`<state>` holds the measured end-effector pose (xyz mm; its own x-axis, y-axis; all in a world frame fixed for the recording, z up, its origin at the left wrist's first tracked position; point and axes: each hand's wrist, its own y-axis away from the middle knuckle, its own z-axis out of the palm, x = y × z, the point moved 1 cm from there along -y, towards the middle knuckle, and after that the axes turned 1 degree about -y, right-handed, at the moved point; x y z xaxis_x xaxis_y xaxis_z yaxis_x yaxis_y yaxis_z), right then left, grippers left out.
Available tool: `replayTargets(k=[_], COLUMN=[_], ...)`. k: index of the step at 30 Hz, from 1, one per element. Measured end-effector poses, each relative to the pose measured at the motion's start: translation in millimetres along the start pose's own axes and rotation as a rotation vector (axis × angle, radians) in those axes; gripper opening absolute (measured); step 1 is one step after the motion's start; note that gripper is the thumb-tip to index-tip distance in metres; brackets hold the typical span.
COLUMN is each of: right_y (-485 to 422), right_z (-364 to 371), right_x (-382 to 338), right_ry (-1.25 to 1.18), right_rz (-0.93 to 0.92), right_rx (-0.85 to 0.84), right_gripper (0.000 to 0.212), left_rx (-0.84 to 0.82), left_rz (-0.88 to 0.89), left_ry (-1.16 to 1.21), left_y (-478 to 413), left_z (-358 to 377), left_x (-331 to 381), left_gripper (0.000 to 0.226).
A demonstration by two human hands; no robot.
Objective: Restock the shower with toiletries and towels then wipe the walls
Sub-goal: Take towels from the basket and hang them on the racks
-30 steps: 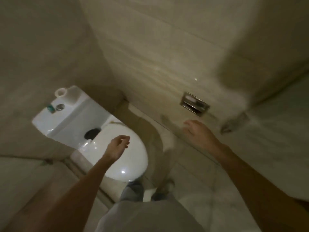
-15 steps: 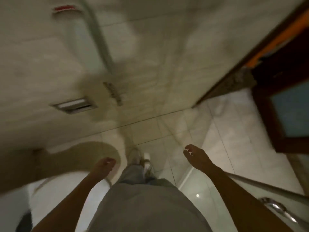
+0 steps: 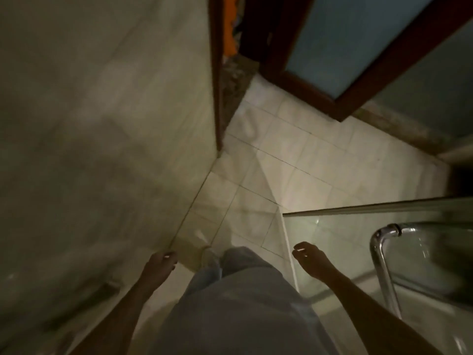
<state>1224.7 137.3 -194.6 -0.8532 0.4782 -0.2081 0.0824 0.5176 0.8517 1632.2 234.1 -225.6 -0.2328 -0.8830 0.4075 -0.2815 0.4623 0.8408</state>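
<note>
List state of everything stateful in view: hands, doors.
left hand: empty, fingers loosely curled.
right hand: empty, fingers relaxed.
wooden door: stands open, doorway gap beside it.
glass shower door: upright; open or closed unclear.
chrome handle: on the glass, not gripped.

The wall (image 3: pixel 102 124) is covered with pale, smooth, matt tiles. The floor (image 3: pixel 307 155) is laid with light tiles, slightly glossy. The shower panel (image 3: pixel 332 234) is made of clear glass, its handle (image 3: pixel 382 265) of polished shiny metal. The door frame (image 3: pixel 307 89) is seen as dark wood, the trousers (image 3: pixel 243 303) as cloth.
</note>
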Motion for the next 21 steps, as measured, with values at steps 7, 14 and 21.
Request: replayTargets(k=[7, 14, 21], right_y=[-23.8, -98.1, -139.0], right_z=[-3.6, -80.9, -219.8], right_x=[-20.1, -71.2, -110.7], right_ry=[-0.258, -0.414, -0.611], right_rz=[0.158, 0.149, 0.079], right_rx=[0.007, 0.031, 0.221], right_gripper=[0.034, 0.034, 0.038], left_rx=[-0.106, -0.121, -0.171], left_rz=[0.212, 0.26, 0.227], left_ry=[-0.217, -0.402, -0.495], left_y=[-78.4, -129.3, -200.5], left_z=[-25.5, -5.6, 21.9], left_x=[172.4, 311.0, 415.0], left_gripper=[0.009, 0.011, 0.009])
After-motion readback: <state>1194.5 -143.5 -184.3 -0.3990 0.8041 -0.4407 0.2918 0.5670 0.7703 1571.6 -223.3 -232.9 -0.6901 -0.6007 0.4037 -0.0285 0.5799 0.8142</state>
